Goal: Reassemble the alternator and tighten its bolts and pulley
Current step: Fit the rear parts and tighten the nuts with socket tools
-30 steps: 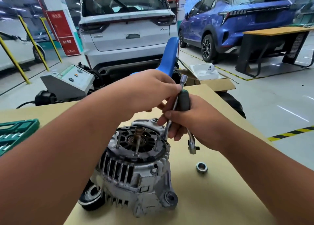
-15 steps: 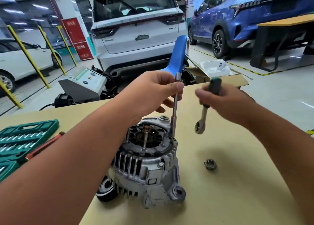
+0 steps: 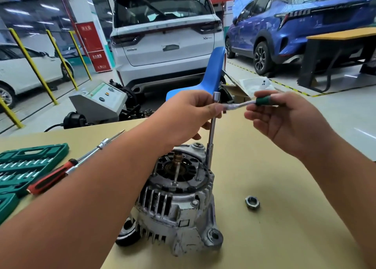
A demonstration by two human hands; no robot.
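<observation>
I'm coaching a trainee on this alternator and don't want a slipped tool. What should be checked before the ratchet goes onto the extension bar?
1. The extension bar stands upright, lower end at the rim of the alternator: ok.
2. That lower end fully seated on a bolt: cannot tell, the bolt is hidden.
3. The left hand pinches the bar near its top: ok.
4. The right hand grips the ratchet by its green handle: ok.
5. Ratchet head on the bar's top end: not ok; it sits beside the bar, below the top.
6. The loose nut lies on the table, apart from the alternator: ok.
</observation>
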